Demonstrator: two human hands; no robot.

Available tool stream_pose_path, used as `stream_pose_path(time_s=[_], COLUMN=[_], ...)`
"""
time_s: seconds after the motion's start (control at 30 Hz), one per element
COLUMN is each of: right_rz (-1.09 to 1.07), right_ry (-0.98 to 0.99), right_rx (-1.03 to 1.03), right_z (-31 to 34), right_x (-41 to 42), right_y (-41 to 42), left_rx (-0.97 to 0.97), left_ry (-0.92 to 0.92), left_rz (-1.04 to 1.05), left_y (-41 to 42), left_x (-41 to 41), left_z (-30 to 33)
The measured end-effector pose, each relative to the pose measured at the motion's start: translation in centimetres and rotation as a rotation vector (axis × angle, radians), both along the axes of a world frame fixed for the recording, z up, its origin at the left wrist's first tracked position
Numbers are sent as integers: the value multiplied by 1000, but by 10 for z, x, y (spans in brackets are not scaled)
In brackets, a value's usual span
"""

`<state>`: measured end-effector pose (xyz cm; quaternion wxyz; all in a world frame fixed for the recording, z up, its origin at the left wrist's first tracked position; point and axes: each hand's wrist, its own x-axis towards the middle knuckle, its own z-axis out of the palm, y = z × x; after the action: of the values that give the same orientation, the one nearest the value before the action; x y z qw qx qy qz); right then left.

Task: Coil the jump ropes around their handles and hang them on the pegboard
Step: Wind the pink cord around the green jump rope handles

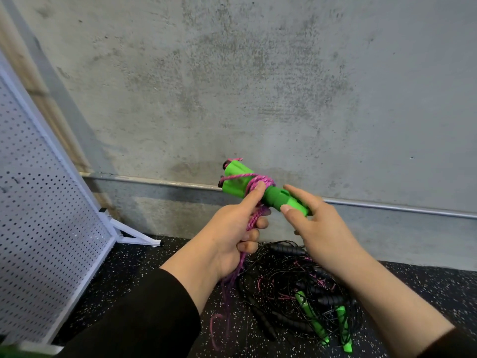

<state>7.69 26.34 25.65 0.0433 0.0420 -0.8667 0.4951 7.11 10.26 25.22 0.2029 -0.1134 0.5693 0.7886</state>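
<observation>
Speckled floor (144,275): two hands, two green handles (258,188).

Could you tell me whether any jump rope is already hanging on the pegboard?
No, the visible part of the white pegboard is bare.

A single wide-angle view is taken from the head of a person, directed forward and down toward a concrete wall (258,86) and a speckled floor (154,267), with straight edges bowed by the lens. The left hand (232,228) and right hand (320,228) are framed close, just below centre, with both forearms entering from the bottom edge. A white pegboard (38,202) is caught at the left margin, seen obliquely and cut off by the frame; no second view is provided.
</observation>
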Motion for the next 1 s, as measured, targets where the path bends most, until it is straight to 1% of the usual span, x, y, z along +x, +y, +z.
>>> stream_pose_path(time_s=[0.07,0.17,0.23,0.27,0.33,0.43,0.47,0.53,0.63,0.73,0.9,0.97,1.0], right_rz=[33,70,61,55,31,-20,-23,33,131,120,17,3,5], right_ry=[78,148,162,139,5,-325,-419,-550,-638,-625,-474,-392,-337], right_rx=[122,246,258,223,43,-507,-633,-733,-792,-848,-883,-826,-746], right_z=[-5,-11,-10,-9,-3,4,4,4,6,7,11,11,11], right_x=[0,1,1,1,2,4,4,4,4,3,4,4,4], right_y=[-2,-4,-3,-2,0,-3,-3,0,3,3,-1,-1,0], left_rx=[3,-7,-6,3,36,58,56,44,31,22,-1,3,11], left_ry=[-12,-9,6,12,23,44,49,54,49,39,33,29,23], left_rz=[11,43,48,49,42,-7,-24,-40,-36,-9,26,26,25], left_y=[0,-2,-3,-3,-4,-4,-3,-2,-2,-2,-2,-2,-2], left_x=[0,0,0,0,-1,0,0,1,1,0,-2,-3,-3], left_z=[-1,0,1,2,3,4,4,4,5,5,2,1,2])
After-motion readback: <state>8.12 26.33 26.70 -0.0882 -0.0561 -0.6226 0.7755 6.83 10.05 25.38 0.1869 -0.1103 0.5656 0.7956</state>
